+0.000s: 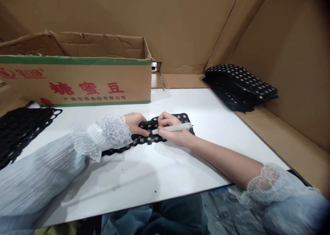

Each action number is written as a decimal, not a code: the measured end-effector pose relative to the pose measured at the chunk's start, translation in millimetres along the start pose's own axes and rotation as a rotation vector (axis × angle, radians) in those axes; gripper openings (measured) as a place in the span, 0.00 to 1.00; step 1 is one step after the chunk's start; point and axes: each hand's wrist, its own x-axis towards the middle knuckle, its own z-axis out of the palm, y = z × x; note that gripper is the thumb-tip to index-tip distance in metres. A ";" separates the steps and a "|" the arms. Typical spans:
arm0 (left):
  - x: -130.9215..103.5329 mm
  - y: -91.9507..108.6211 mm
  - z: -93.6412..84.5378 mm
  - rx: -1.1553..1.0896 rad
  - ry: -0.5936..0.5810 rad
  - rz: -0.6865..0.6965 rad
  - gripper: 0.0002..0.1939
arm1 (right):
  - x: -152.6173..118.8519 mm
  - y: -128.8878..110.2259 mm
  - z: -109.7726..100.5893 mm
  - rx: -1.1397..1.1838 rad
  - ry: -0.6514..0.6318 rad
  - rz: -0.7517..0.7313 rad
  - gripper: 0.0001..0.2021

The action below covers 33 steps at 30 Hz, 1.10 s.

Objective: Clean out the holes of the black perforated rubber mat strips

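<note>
A black strip with white dots and a scalloped lower edge [150,138] lies across the middle of the white table. My left hand [136,124] is closed on its left part, thumb on top and pointing right. My right hand [171,128] grips a white pen-like tool [177,127], whose tip points left at the strip close to my left thumb. The right end of the strip shows beyond my right hand. Part of the strip is hidden under both hands and the left lace cuff.
An open cardboard box [103,80] with red lettering stands at the back left. Black openwork pieces [23,128] lie at the left edge. A pile of black dotted pieces [239,85] rests at the back right. Cardboard walls surround the white table [123,190].
</note>
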 end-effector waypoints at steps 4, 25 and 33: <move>-2.0 0.7 2.5 -0.204 -0.031 -0.014 0.15 | -2.9 -0.4 2.1 -0.049 -0.001 -0.002 0.11; -3.6 2.9 -5.5 0.242 0.117 0.046 0.17 | 0.0 -3.0 5.4 -0.130 0.078 0.044 0.12; 0.2 -6.5 -3.8 0.368 0.142 0.046 0.28 | 2.2 -0.1 -2.1 0.064 -0.054 0.149 0.10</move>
